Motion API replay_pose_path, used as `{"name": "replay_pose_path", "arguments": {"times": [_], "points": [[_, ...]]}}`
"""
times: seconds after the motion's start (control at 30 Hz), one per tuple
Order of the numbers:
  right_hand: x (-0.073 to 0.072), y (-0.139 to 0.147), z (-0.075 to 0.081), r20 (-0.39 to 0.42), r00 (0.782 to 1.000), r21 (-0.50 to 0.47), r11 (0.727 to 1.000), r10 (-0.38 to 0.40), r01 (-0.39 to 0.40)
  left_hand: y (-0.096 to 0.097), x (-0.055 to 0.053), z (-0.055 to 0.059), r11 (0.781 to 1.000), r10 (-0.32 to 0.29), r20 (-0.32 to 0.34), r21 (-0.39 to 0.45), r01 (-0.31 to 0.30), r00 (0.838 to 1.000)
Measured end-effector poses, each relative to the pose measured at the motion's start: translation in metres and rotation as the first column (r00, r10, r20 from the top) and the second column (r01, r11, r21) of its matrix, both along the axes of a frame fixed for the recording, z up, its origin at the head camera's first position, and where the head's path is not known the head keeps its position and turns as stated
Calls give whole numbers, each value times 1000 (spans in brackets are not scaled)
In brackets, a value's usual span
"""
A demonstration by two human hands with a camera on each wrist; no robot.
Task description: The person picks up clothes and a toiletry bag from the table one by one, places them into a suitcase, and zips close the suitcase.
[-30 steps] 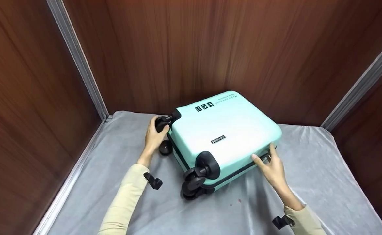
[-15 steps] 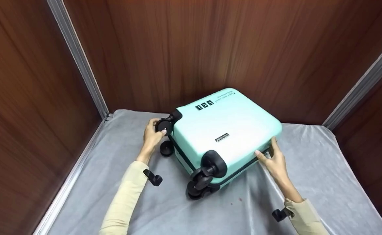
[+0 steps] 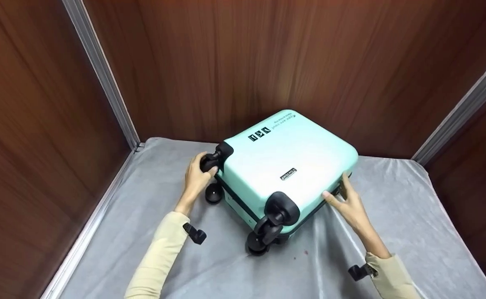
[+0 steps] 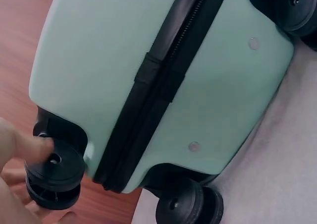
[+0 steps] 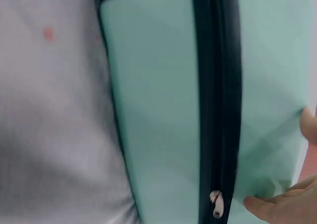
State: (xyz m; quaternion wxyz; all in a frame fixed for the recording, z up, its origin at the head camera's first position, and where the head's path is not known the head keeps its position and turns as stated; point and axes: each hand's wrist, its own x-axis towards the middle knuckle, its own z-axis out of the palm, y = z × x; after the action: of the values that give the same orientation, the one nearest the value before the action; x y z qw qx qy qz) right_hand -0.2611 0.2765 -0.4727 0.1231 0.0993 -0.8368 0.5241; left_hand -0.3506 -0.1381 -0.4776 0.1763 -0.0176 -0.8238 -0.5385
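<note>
A mint green hard-shell suitcase (image 3: pixel 263 160) lies on its broad side, its black wheels toward the left and front. My left hand (image 3: pixel 197 176) holds the upper wheel (image 4: pixel 59 172) at the left corner, thumb on the wheel's face and fingers behind it. On the right, my right hand (image 3: pixel 351 209) touches the suitcase's side near the far front corner. Its thumb sits by the upper edge, and its extended fingertips (image 5: pixel 257 204) press the shell beside the black zipper seam (image 5: pixel 218 110). A zipper pull (image 5: pixel 217 204) shows just beside those fingertips.
Grey cloth (image 3: pixel 209 261) covers the surface under the suitcase. A brown wood-grain panel (image 3: pixel 243 62) stands close behind it, with more panels at both sides joined by metal strips. Another upper wheel (image 3: pixel 270 228) juts out at the front corner.
The suitcase has turned counterclockwise as seen from above: its front wheel corner swung right, its far corner slightly left. My left hand stayed at the wheel, my right hand at the side.
</note>
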Motion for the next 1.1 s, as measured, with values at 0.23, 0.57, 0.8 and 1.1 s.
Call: {"name": "replay_pose_path", "arguments": {"times": [0.23, 0.57, 0.8, 1.1], "points": [[-5, -2, 0, 90, 995, -51, 998, 51, -46, 0, 5, -6, 998, 67, -21, 1, -67, 998], [-25, 17, -2, 22, 985, -141, 976, 170, -166, 8, 37, -9, 998, 57, -5, -26, -57, 998], [-18, 1, -8, -30, 993, -51, 992, 116, -118, 5, 37, -4, 991, 80, -28, -102, -82, 996], [-32, 16, -14, -43, 997, -130, 989, 66, -71, 14, 55, -10, 988, 76, -51, -133, -82, 996]]}}
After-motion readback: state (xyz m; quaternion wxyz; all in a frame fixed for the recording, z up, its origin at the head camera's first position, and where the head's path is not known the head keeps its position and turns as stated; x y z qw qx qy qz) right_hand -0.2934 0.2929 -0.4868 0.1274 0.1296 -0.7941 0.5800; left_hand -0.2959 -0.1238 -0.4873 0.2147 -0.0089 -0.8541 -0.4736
